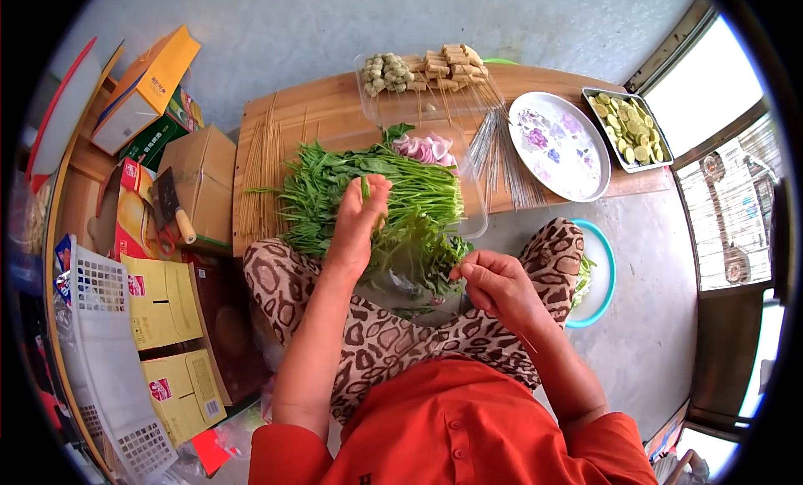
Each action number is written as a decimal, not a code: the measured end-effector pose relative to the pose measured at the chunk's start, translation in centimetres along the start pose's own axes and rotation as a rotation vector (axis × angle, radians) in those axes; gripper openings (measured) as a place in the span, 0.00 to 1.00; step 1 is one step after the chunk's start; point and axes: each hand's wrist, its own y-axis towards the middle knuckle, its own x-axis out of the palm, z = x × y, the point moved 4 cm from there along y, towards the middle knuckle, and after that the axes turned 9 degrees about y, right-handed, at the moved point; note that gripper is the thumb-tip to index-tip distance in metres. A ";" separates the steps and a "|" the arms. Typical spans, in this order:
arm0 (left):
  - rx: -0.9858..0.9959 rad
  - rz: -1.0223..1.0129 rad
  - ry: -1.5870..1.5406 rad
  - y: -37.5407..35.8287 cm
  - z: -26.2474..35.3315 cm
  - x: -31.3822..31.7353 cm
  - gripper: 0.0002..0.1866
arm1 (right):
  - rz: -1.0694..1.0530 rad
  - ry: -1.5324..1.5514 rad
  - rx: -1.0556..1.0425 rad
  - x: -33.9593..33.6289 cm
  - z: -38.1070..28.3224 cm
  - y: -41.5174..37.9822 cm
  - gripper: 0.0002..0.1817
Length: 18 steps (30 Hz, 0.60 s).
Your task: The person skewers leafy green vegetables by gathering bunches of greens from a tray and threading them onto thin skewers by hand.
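Observation:
My left hand (pixel 360 222) is closed, its fingers curled around a small bit of green stalk (pixel 365 186), over a heap of leafy greens (pixel 326 184). The greens lie on a clear plastic tray (pixel 477 213), leaves to the left and pale cut stems to the right. Close to my lap, my right hand (pixel 495 288) is pinched shut beside the darker loose leaves (pixel 410 255); what its fingertips hold is too small to make out. Pink slices (pixel 424 149) sit behind the stems. Bamboo skewers (pixel 258 171) lie left of the greens.
On the wooden table (pixel 326 100) are a tray of skewered rolls (pixel 452 65) and greenish balls (pixel 386 73), metal skewers (pixel 504 163), a floral plate (pixel 560 146) and a tray of green slices (pixel 629 127). A blue-rimmed basin (pixel 611 272) stands right; a cleaver (pixel 171 202) and boxes (pixel 198 171) left.

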 end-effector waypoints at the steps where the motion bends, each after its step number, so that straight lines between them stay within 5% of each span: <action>1: 0.102 0.000 0.074 -0.4 0.1 0.2 0.17 | 0.000 0.000 0.000 -0.1 0.1 0.1 0.11; 6: 0.072 -0.063 0.052 -0.2 -0.9 0.3 0.20 | 0.004 0.049 -0.005 -0.3 0.4 0.2 0.11; 10: -0.024 0.097 -0.111 2.1 -2.9 -1.2 0.14 | 0.020 0.076 -0.022 -0.5 0.8 0.5 0.11; 14: 0.240 0.527 -0.146 3.0 2.0 -3.7 0.13 | 0.053 0.087 -0.055 -0.8 0.2 0.2 0.11; 18: 0.461 0.629 0.246 2.6 7.6 -2.9 0.10 | 0.095 0.058 -0.092 -2.0 -1.1 -1.1 0.10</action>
